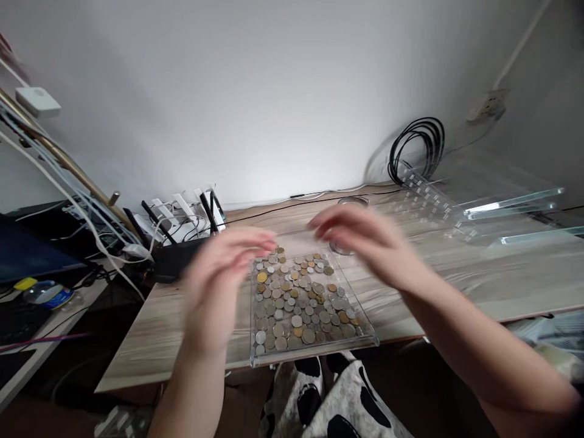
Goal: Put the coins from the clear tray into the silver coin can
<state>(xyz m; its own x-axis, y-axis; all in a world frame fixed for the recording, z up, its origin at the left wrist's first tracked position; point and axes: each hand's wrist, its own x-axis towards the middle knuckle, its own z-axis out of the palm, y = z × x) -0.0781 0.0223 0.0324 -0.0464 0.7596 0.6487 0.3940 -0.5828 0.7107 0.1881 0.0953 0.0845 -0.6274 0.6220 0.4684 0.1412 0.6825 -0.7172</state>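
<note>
A clear acrylic tray (314, 351) lies at the desk's front edge, with many loose silver, brass and copper coins (296, 320) spread over it. My left hand (223, 267) hovers above the tray's left far corner, blurred by motion. Its fingers are stretched out toward the right, and nothing shows in them. Above the far right side hangs my right hand (360, 237), also blurred, its fingers extended to the left with nothing visible in them. Behind this hand stands a clear round container (353, 201), mostly hidden by it.
White routers with black antennas (182, 219) and a black box (176, 258) stand on the left of the wooden desk (146, 340). Clear acrylic stands (511, 207) occupy the right, beside a coiled black cable (417, 149) against the wall. A bottle (48, 294) lies on the side desk.
</note>
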